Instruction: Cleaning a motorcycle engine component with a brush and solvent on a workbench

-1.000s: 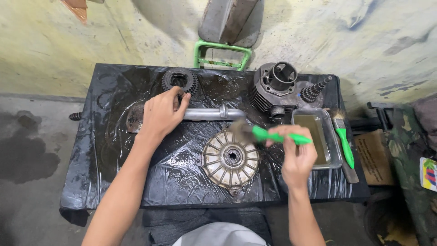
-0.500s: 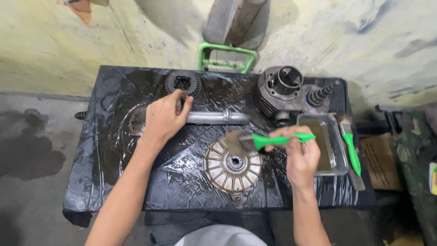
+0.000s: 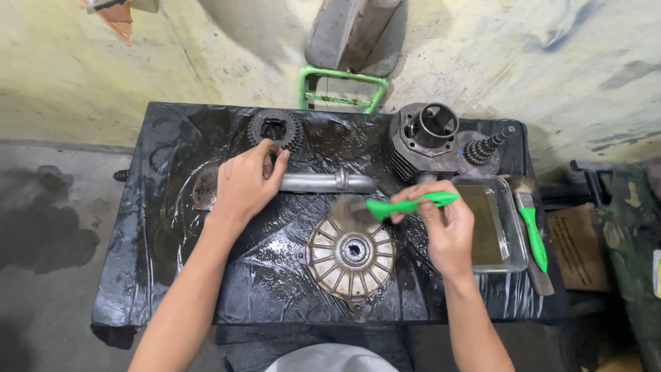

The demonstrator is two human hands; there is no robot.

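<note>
Right hand (image 3: 447, 231) has drawn green-handled brush (image 3: 396, 205) slightly left since earlier frame; bristles now over top edge of round ribbed cover (image 3: 350, 253), scrubbing carrying on. Right fingers curled tight round brush handle. Left hand (image 3: 249, 182) unmoved, fingers loosely spread, pressing down on metal tube (image 3: 323, 182) lying across black plastic-covered table (image 3: 172, 275). Cover sits table centre, below tube.

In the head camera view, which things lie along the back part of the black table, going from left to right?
Toothed gear ring → finned engine cylinder → stepped gear shaft. In front of them, the left hand rests on a metal tube, and the right hand holds a green-handled brush.
</note>
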